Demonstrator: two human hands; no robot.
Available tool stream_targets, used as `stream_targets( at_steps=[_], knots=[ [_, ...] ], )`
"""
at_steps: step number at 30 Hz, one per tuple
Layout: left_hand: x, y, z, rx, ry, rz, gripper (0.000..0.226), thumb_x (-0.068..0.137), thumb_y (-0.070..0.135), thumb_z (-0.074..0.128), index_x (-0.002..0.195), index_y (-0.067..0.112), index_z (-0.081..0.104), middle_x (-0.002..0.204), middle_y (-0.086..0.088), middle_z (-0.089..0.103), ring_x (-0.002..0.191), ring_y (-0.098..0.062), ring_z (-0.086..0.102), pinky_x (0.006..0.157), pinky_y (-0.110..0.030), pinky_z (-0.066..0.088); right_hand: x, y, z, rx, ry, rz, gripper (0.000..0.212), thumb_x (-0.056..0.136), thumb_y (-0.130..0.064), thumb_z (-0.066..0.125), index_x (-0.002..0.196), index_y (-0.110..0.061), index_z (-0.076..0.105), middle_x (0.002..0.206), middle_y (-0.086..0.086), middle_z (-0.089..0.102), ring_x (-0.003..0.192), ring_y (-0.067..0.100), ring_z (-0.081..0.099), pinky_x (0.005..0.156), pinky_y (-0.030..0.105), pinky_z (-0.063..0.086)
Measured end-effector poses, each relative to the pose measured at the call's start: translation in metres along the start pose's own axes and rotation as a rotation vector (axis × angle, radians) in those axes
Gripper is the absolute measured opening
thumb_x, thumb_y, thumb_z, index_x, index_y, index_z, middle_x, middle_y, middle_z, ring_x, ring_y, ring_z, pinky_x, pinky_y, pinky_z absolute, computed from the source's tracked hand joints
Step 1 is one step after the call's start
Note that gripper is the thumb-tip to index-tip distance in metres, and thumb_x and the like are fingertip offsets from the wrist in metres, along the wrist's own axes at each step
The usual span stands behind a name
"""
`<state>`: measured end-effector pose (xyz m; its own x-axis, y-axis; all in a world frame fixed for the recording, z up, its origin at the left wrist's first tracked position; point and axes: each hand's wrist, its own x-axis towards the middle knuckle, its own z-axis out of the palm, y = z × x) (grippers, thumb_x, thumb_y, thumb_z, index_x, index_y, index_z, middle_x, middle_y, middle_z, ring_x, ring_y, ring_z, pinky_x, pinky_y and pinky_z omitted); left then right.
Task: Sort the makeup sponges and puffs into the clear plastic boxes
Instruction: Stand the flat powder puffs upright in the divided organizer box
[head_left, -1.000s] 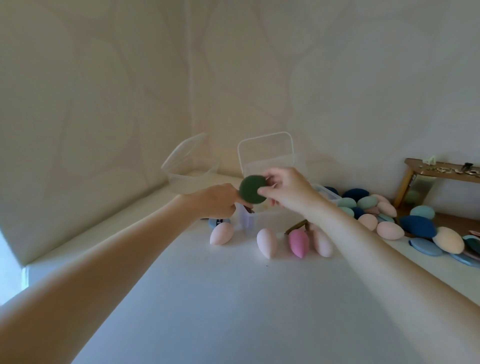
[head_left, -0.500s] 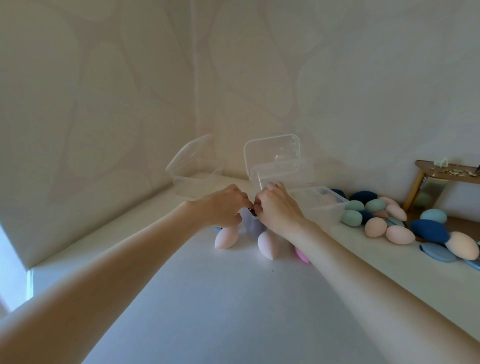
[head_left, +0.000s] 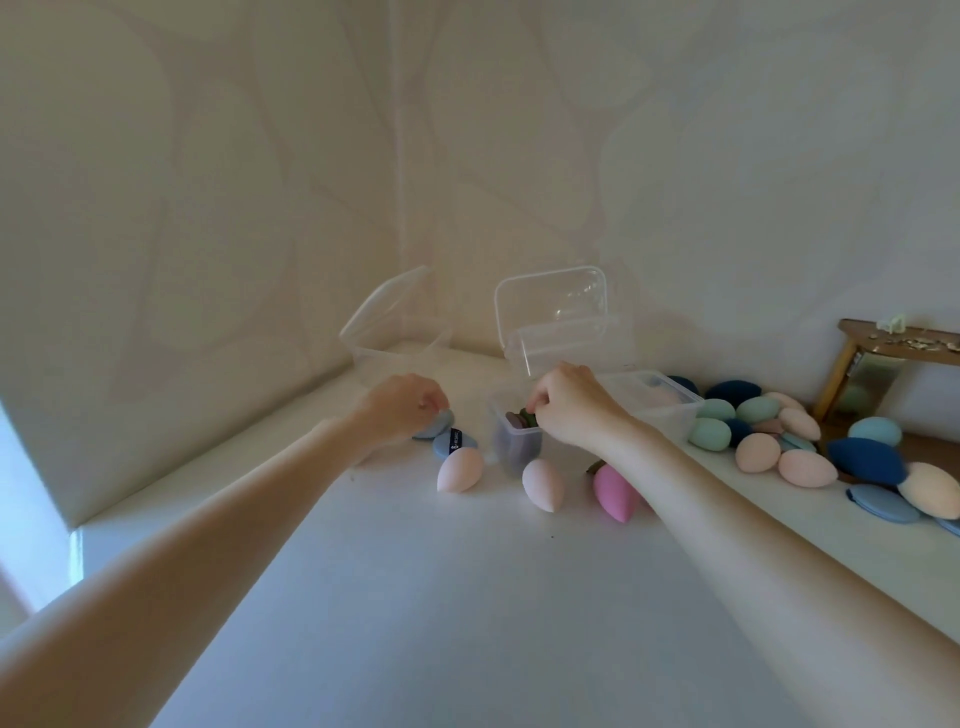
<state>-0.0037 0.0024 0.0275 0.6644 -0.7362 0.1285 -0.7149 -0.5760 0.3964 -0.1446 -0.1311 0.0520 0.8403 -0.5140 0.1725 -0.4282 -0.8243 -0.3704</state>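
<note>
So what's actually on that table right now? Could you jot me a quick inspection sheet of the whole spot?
Surface: white tabletop set into a wall corner.
Job's things: small clear box holding dark puffs; larger clear box beside it; two open-lidded boxes behind; pale pink sponges, a bright pink sponge, blue puffs.
Clutter: pile of loose sponges and puffs in teal, navy and peach at right.
Grippers: left hand touches a blue puff; right hand, fingers curled, at the small box's green puff.
Cables: nothing seen.
Surroundings: patterned cream walls; wooden stand at right.
</note>
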Motion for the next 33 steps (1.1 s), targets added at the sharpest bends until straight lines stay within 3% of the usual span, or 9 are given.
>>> stream_targets(
  at_steps=[2,6,10,12,17,21,24,26,33],
  knots=[
    [0.0,-0.007,0.01,0.043,-0.067,0.012,0.028,0.094,0.017,0.046,0.115,0.015,0.063,0.12,-0.001,0.063,0.116,-0.024,0.055,0.092,-0.029,0.042,0.0,-0.004,-0.001,-0.01,-0.019,-0.005,0.033,0.086,0.001,0.04,0.105,-0.001,0.068,0.123,0.014,0.051,0.116,0.032,0.044,0.097,0.04,0.044],
    [0.001,-0.004,0.021,0.094,-0.172,0.117,0.03,0.093,0.016,0.049,0.121,0.015,0.059,0.077,0.009,0.041,0.091,-0.015,0.05,0.065,-0.007,0.033,-0.005,-0.005,-0.003,-0.142,-0.106,-0.02,0.039,0.091,-0.001,0.038,0.117,-0.011,0.065,0.129,0.012,0.039,0.122,0.032,0.033,0.099,0.04,0.034],
    [0.006,0.001,0.017,0.146,-0.214,0.081,0.043,0.089,0.022,0.056,0.132,0.022,0.05,0.121,-0.001,0.056,0.12,-0.023,0.046,0.101,-0.03,0.039,-0.008,0.0,-0.013,-0.084,0.002,-0.074,0.049,0.085,0.009,0.034,0.115,-0.014,0.066,0.129,0.01,0.041,0.123,0.031,0.033,0.101,0.04,0.033],
    [0.007,0.004,0.013,0.147,-0.192,0.069,0.045,0.086,0.016,0.058,0.131,0.021,0.051,0.129,-0.003,0.054,0.122,-0.024,0.045,0.099,-0.03,0.04,-0.008,0.002,-0.015,-0.073,0.021,-0.13,0.051,0.08,0.012,0.033,0.106,-0.014,0.069,0.125,0.008,0.049,0.121,0.028,0.035,0.099,0.037,0.032],
    [0.008,0.01,-0.003,-0.048,-0.1,0.09,0.024,0.085,0.008,0.06,0.107,0.011,0.068,0.105,-0.005,0.064,0.093,-0.013,0.052,0.068,-0.017,0.04,-0.001,0.002,0.001,-0.124,-0.131,-0.133,0.049,0.08,0.008,0.033,0.096,-0.019,0.071,0.12,0.004,0.058,0.121,0.025,0.038,0.095,0.035,0.027],
    [0.007,0.013,-0.02,-0.322,-0.035,0.037,0.02,0.085,0.006,0.062,0.105,0.007,0.068,0.085,0.003,0.058,0.09,-0.013,0.052,0.068,-0.011,0.039,-0.003,0.003,-0.005,0.076,0.019,-0.156,0.044,0.081,0.011,0.033,0.093,-0.009,0.07,0.108,0.009,0.065,0.108,0.027,0.055,0.094,0.034,0.044],
    [0.005,0.022,-0.03,-0.416,0.002,0.054,0.021,0.087,0.008,0.06,0.107,0.01,0.066,0.084,0.004,0.053,0.089,-0.015,0.051,0.069,-0.014,0.042,0.001,0.007,-0.008,0.103,0.056,-0.178,0.042,0.085,0.012,0.035,0.111,-0.004,0.064,0.118,0.01,0.06,0.11,0.026,0.057,0.093,0.031,0.044],
    [0.002,0.033,-0.032,-0.386,-0.039,0.097,0.025,0.088,0.007,0.055,0.11,0.015,0.066,0.078,0.007,0.048,0.083,-0.012,0.048,0.067,-0.013,0.04,0.003,0.011,-0.005,0.044,-0.015,-0.166,0.046,0.086,0.011,0.035,0.118,-0.007,0.063,0.125,0.009,0.059,0.114,0.025,0.055,0.097,0.03,0.043],
    [0.001,0.062,-0.017,-0.09,-0.316,0.178,0.03,0.087,0.02,0.051,0.111,0.024,0.068,0.079,0.008,0.058,0.076,-0.009,0.05,0.074,-0.019,0.037,0.007,0.015,-0.003,0.042,-0.029,-0.16,0.05,0.081,0.01,0.033,0.105,-0.012,0.071,0.112,0.01,0.066,0.102,0.026,0.06,0.089,0.03,0.048]
  ],
)
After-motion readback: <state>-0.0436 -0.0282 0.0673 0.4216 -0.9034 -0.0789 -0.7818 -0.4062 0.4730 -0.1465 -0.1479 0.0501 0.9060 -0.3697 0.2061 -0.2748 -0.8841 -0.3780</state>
